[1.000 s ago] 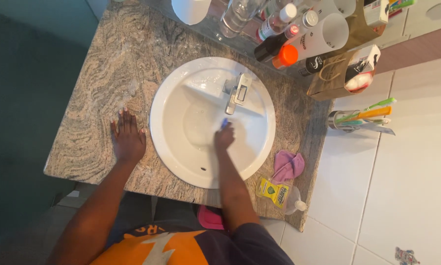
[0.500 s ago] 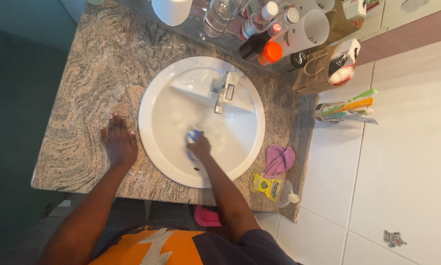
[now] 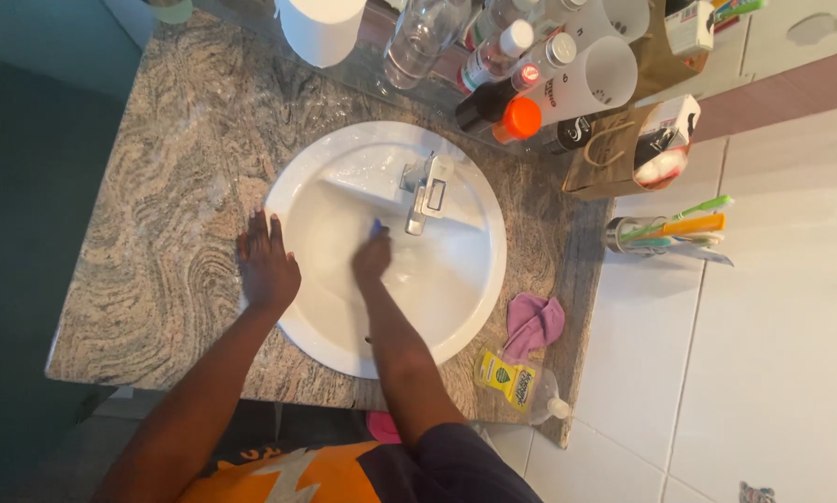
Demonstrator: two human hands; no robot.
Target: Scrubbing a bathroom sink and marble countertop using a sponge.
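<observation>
Right hand: the right hand [image 3: 372,256] is down inside the white basin [image 3: 456,289], fingers curled tight around a small blue sponge [image 3: 378,228], only a corner of blue peeking out past the knuckles.
Sponge: pressed against the inner wall of the bowl, just left of the chrome faucet [image 3: 425,193], close but not touching it as far as the view shows.
Left hand: the left hand [image 3: 268,265] lies flat with fingers spread, palm on the basin's left rim where it meets the granite countertop [image 3: 172,214].
Basin: round and white, set into the counter, a wet sheen showing in the bowl.
Behind the sink: a cluster of bottles along the mirror, among them a dark bottle with an orange cap [image 3: 495,110] and a clear plastic bottle [image 3: 418,37].
Right of the sink: a pink cloth [image 3: 533,322] bunched on the counter, and just in front of it a soap dispenser with a yellow label [image 3: 521,382] lying on its side.
Far right: a holder of toothbrushes [image 3: 665,233] against the white tiled wall, beside a brown paper bag [image 3: 623,149].
</observation>
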